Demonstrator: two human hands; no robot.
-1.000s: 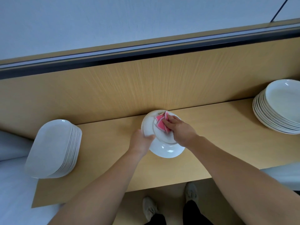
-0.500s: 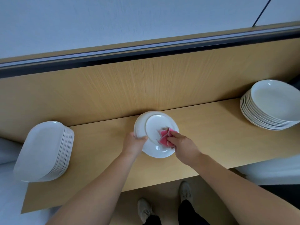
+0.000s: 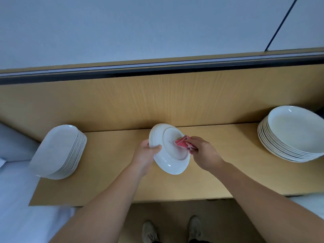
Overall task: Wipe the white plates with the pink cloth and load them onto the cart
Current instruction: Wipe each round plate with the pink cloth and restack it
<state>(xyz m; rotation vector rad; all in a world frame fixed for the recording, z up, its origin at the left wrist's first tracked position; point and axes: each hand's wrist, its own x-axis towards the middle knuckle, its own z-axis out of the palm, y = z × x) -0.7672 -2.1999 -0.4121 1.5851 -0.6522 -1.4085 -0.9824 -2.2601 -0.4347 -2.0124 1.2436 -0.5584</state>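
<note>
A round white plate (image 3: 166,160) is held tilted above the wooden shelf, its underside and foot ring turned toward me. My left hand (image 3: 146,154) grips its left rim, thumb on the near face. My right hand (image 3: 203,153) pinches a crumpled pink cloth (image 3: 183,142) and presses it against the right part of the foot ring. A stack of round white plates (image 3: 294,135) stands at the right end of the shelf. A stack of oblong white plates (image 3: 59,153) stands at the left end.
The wooden shelf (image 3: 114,181) has a tall wooden back panel (image 3: 157,100) just behind the plate. White surfaces lie below the shelf at the left (image 3: 17,199) and right (image 3: 312,204). My shoes (image 3: 149,231) show on the floor under the shelf's front edge.
My right hand slid the pink cloth from the lower part of the plate's underside up toward its right side. The plate stays in my left hand. The view shifted a little.
</note>
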